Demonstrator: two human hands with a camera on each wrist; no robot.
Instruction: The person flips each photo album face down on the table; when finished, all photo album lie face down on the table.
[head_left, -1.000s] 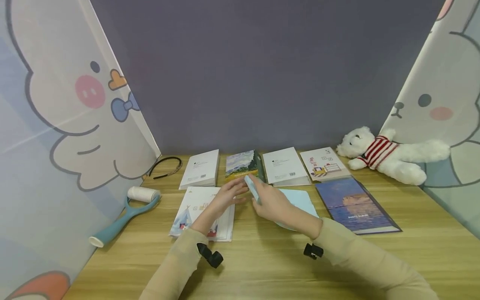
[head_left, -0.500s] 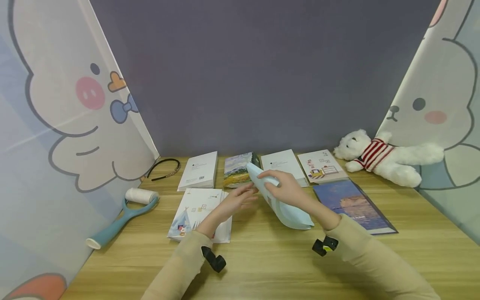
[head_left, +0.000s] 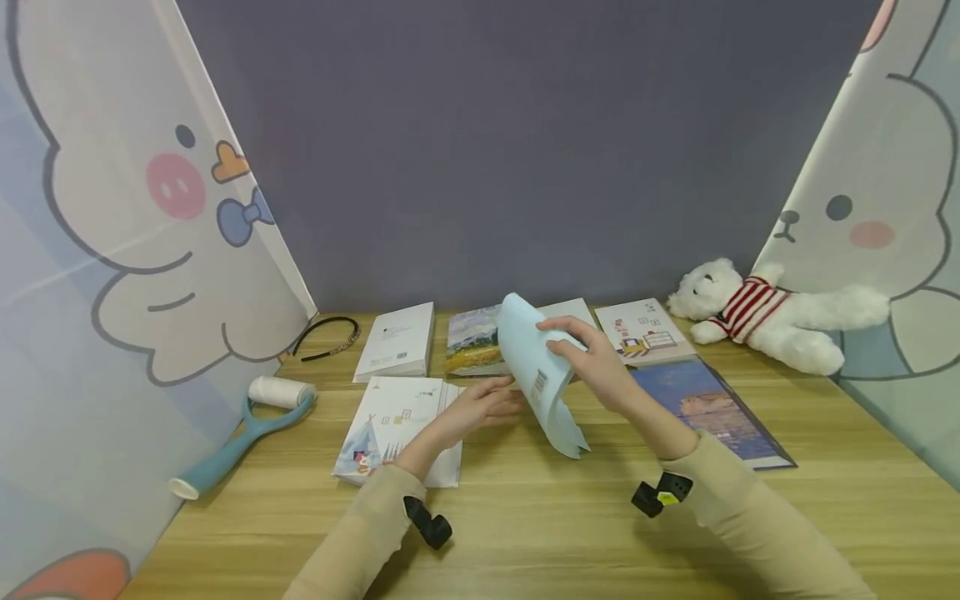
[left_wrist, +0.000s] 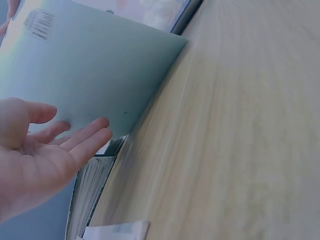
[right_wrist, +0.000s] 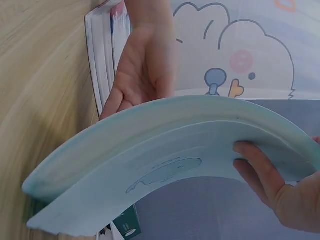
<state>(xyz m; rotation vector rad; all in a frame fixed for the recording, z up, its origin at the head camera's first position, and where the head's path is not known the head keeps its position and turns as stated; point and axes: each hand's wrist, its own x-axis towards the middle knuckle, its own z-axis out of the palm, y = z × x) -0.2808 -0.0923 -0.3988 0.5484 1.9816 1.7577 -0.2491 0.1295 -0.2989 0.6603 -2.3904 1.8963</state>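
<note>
Wooden table (head_left: 525, 533), purple backdrop, cartoon curtains both sides | right hand (head_left: 600, 367) grips one bent pale-blue booklet (head_left: 536, 379) raised at frame centre | left hand (head_left: 480, 408) relaxed, fingers straight, beside it | six books lying flat | one plush bear (head_left: 772, 312) right | one lint roller (head_left: 240, 433), one headband (head_left: 330, 336) left

The head view looks down across the table (head_left: 525, 517) from afar; both wrist views (far nearer) share the pale-blue booklet (head_left: 536, 375).
</note>
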